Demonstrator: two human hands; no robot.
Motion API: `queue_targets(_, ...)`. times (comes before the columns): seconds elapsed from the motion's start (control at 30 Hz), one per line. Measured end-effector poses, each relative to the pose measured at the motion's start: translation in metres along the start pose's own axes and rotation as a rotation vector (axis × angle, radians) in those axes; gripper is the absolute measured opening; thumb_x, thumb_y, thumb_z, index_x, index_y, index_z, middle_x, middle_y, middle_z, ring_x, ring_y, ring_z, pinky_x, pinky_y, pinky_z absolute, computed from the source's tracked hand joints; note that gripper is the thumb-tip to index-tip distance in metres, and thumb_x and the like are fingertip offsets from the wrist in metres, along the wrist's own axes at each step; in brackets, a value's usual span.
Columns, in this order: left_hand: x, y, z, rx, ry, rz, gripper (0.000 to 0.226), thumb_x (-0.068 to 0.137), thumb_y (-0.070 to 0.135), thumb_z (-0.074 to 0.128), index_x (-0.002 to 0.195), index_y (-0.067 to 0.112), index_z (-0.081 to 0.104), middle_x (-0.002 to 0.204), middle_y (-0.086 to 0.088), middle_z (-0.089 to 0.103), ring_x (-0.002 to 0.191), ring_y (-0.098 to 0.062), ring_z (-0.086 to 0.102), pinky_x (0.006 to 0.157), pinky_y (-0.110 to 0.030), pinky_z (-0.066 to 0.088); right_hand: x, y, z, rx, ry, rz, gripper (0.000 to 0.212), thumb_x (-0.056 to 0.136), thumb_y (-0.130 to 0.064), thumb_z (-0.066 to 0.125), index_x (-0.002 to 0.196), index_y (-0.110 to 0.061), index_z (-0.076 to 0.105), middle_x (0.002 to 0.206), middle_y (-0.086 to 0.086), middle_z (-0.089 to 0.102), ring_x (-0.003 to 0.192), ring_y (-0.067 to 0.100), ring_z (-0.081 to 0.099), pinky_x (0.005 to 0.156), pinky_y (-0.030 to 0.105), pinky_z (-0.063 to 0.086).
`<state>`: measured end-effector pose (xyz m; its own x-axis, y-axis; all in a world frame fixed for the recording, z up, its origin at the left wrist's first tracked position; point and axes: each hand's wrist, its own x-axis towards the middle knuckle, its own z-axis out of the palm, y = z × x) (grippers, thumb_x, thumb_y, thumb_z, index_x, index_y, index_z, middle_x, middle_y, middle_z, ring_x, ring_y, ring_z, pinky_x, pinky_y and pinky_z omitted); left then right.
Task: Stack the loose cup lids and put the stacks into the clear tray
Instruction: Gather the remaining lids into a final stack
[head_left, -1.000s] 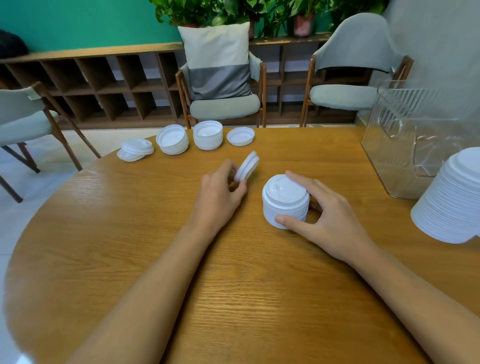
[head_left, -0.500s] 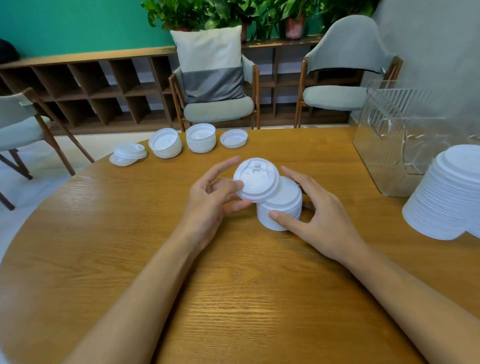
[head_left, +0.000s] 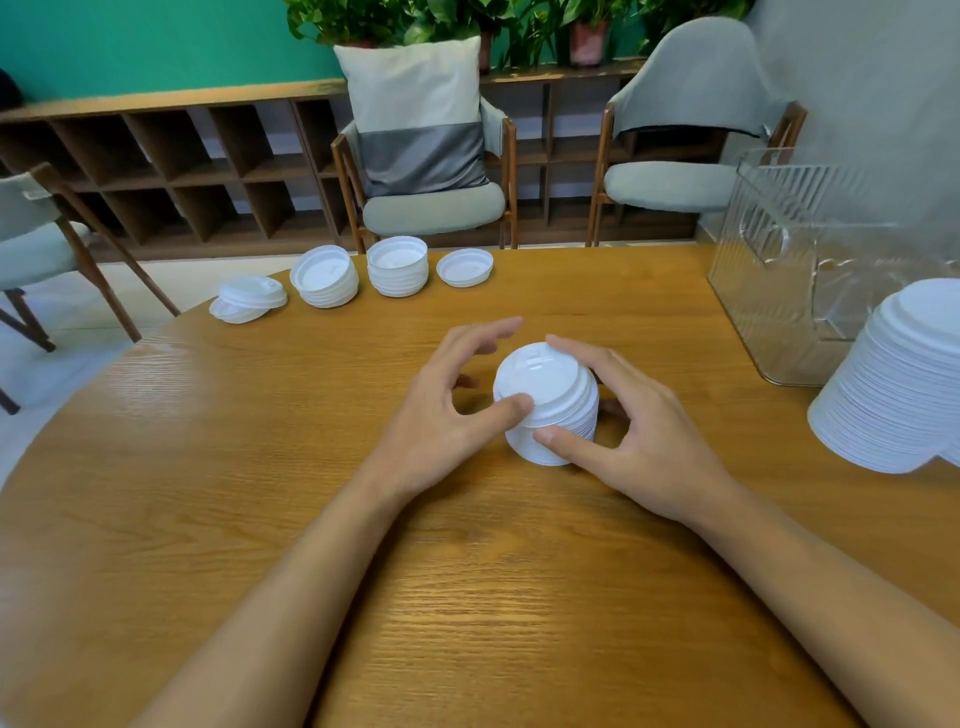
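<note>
A short stack of white cup lids (head_left: 550, 410) stands in the middle of the round wooden table (head_left: 260, 467). My right hand (head_left: 639, 421) grips the stack from the right, thumb low on its front and forefinger at the top rim. My left hand (head_left: 441, 410) is beside it on the left; its thumb touches the top lid's edge and its fingers are spread clear of the lid. The clear tray (head_left: 769, 312) stands at the table's right side, apart from both hands.
A tall stack of white lids (head_left: 904, 395) leans at the right edge, in front of the tray. At the far edge lie two loose lids (head_left: 249, 302), two short stacks (head_left: 324, 278) (head_left: 397, 267) and a single upturned lid (head_left: 465, 267). Chairs stand behind the table.
My left hand brought a lid over from the left, set it on top of the stack and let go of it. My right hand stayed round the stack.
</note>
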<state>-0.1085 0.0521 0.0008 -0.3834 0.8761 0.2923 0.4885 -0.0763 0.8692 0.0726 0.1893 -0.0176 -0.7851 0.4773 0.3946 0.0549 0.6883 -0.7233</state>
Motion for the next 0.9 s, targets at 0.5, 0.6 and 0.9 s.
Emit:
queue_targets(0.5,-0.003,0.009,0.033,0.16,0.27,0.02,0.064,0.061,0.055,0.095,0.112,0.028,0.065,0.106,0.013,0.06,0.103,-0.01,0.06,0.078,-0.013,0.042,0.001,0.002,0.002,-0.004,0.008,-0.006,0.088,0.077,-0.048,0.086,0.154,-0.039,0.045,0.138,-0.021,0.055,0.133,0.003,0.051,0.103,0.024,0.048)
queue_targets(0.6,-0.003,0.01,0.034,0.161,0.28,-0.012,0.064,0.061,0.05,0.098,0.108,0.026,0.062,0.105,0.01,0.059,0.101,-0.008,0.058,0.076,-0.011,0.04,0.001,0.003,0.003,-0.002,0.008,-0.012,0.085,0.077,-0.042,0.088,0.152,-0.037,0.049,0.135,-0.018,0.058,0.13,0.008,0.053,0.102,0.031,0.05)
queue_targets(0.9,-0.002,0.005,0.019,0.152,0.143,0.028,0.06,0.071,0.06,0.084,0.12,0.032,0.064,0.119,0.019,0.063,0.118,-0.005,0.06,0.089,-0.026,0.049,0.001,0.003,0.003,0.003,-0.002,0.0,0.087,0.071,-0.058,0.082,0.15,-0.036,0.052,0.132,-0.022,0.059,0.126,-0.003,0.052,0.095,0.007,0.04)
